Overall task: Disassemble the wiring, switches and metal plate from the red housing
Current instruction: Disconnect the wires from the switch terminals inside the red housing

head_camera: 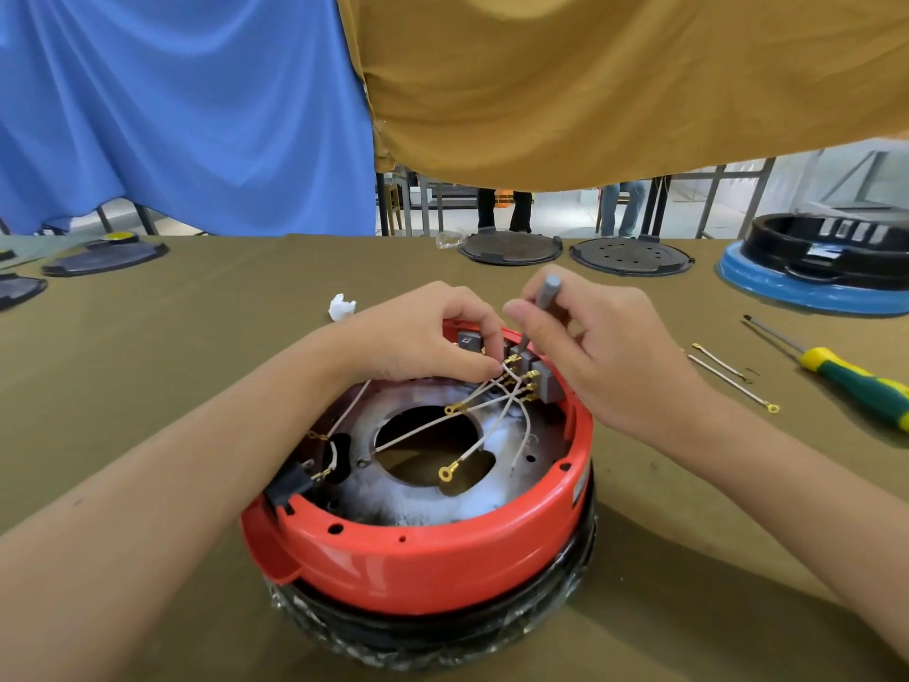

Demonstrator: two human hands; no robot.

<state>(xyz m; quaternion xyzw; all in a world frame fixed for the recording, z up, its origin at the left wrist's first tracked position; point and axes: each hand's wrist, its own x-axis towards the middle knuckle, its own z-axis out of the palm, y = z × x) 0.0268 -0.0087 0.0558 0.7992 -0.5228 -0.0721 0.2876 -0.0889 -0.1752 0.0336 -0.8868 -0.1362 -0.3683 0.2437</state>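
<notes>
The red housing (433, 553) stands upside down in the middle of the table, on a black ring. Inside lies a grey metal plate (497, 484) with a round hole, crossed by white wires (442, 423) with gold ring terminals. Grey switch blocks (548, 381) sit at the far rim. My left hand (423, 337) pinches a wire terminal at the switches. My right hand (605, 347) grips a thin grey screwdriver (543, 297), its tip down at the switch terminals.
A green-and-yellow screwdriver (851, 381) and two loose wires (733, 381) lie to the right. A crumpled white scrap (341, 306) sits behind the housing. Black lids (509, 248) and a blue-and-black base (816, 268) line the far edge. People's legs stand beyond the table.
</notes>
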